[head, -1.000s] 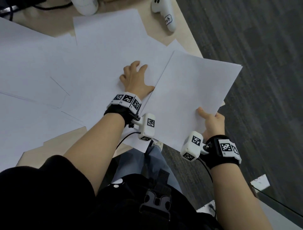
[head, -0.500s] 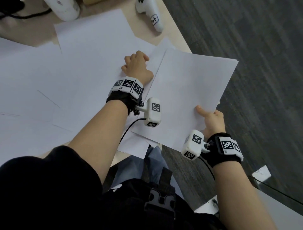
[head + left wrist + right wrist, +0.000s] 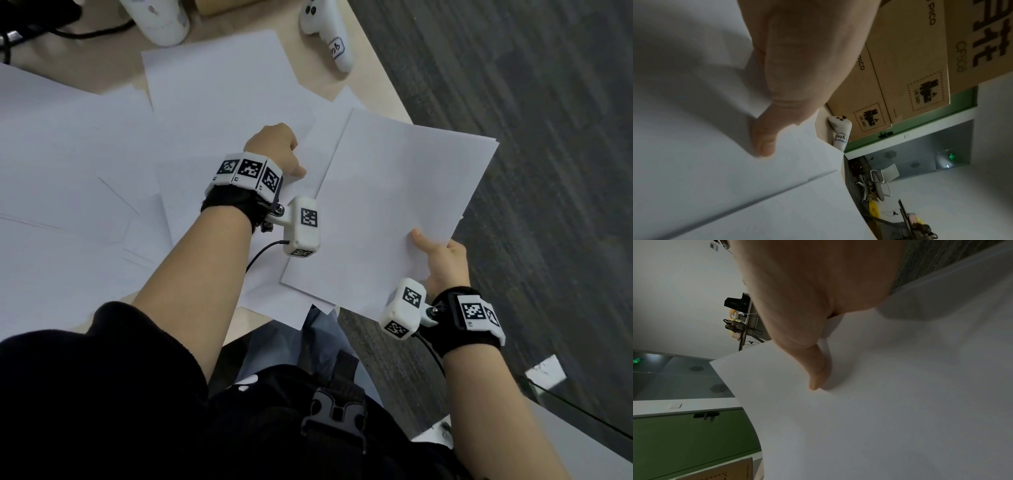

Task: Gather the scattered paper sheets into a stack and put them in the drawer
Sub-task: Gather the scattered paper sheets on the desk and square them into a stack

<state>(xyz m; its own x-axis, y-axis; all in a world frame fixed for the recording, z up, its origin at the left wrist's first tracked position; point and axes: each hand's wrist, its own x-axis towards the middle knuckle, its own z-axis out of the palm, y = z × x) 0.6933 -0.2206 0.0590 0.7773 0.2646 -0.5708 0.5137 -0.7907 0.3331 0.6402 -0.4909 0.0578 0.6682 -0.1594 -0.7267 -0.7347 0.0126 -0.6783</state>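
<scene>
Several white paper sheets (image 3: 85, 171) lie scattered and overlapping on the light wooden table (image 3: 373, 68). My right hand (image 3: 442, 260) holds a small stack of sheets (image 3: 394, 205) by its near right edge, thumb on top, the stack jutting past the table's right edge. In the right wrist view the thumb (image 3: 816, 378) presses on the stack (image 3: 879, 402). My left hand (image 3: 274, 150) is on the sheets just left of the stack, fingers curled in, and grips a loose sheet (image 3: 239, 113). In the left wrist view its thumb (image 3: 764, 146) lies over that sheet's lifted corner (image 3: 748, 105). No drawer is in view.
A white controller (image 3: 329, 34) and another white object (image 3: 157, 20) lie at the table's far edge, with a black cable (image 3: 85, 32) to the left. Cardboard boxes (image 3: 910, 65) stand behind them. Dark carpet floor (image 3: 531, 102) is to the right.
My left hand went from lying flat with spread fingers to curled, gripping a sheet. The right hand still holds the stack in about the same place.
</scene>
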